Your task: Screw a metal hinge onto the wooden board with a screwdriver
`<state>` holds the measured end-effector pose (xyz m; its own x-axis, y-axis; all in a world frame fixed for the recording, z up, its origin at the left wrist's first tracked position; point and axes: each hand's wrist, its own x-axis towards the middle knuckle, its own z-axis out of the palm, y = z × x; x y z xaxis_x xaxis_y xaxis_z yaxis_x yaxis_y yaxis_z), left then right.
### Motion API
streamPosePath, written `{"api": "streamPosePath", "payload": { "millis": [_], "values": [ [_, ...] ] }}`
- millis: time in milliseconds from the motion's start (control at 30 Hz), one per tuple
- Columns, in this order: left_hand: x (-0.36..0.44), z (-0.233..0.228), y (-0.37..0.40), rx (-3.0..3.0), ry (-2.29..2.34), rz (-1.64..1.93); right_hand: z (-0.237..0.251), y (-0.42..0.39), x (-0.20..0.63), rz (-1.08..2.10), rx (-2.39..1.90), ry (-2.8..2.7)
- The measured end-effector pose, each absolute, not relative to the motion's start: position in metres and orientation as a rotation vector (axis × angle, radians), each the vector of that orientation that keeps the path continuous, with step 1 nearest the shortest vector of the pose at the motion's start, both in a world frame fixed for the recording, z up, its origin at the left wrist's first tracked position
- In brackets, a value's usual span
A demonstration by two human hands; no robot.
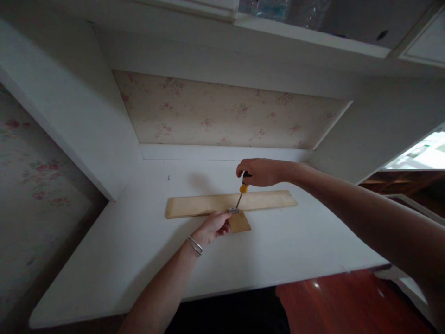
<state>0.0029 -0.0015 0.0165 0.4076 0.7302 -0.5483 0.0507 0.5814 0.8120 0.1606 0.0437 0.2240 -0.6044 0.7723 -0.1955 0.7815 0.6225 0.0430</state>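
Note:
A long wooden board (194,205) lies across the white desk, with a smaller wooden piece (242,222) against its front edge. Where the two meet sits a small metal hinge (233,211). My right hand (259,171) grips a screwdriver (244,188) with a yellow and black handle, its shaft slanting down to the hinge. The tip is too small to make out clearly. My left hand (214,226) is closed at the hinge and the small piece, thumb and fingers pressing on them; a silver bracelet (194,246) circles that wrist.
A small screw (168,177) stands on the white desk (278,250) behind the board's left end. White side panels (69,102) rise left and right, and a cabinet (222,51) hangs overhead. Flowered wallpaper (222,111) covers the back. Reddish flooring (333,301) shows at lower right.

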Motion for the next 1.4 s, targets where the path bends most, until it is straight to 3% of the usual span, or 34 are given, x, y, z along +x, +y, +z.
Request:
{"api": "streamPosePath", "payload": {
  "millis": [200,367,867,1067,1267,1400],
  "values": [
    [0.0001,0.0114,0.0018,0.811,1.041,0.508,0.2227,0.0442,0.1613,-0.011,1.46,2.549],
    [-0.0012,0.0085,0.0046,0.752,0.994,0.507,0.2233,0.0435,0.1617,-0.105,1.278,2.682],
    [-0.0014,0.0127,0.0071,0.664,0.999,0.474,0.2225,0.0424,0.1606,0.015,1.444,2.586],
    [-0.0012,0.012,0.0076,0.668,0.991,0.462,0.2228,0.0422,0.1614,-0.131,1.197,2.777],
    [-0.0017,0.0085,0.0076,0.683,0.99,0.479,0.2215,0.0435,0.1609,0.03,1.498,2.586],
    [-0.0019,0.0094,0.0073,0.682,0.972,0.463,0.2228,0.0427,0.1625,-0.046,1.285,2.718]
  ]
}}
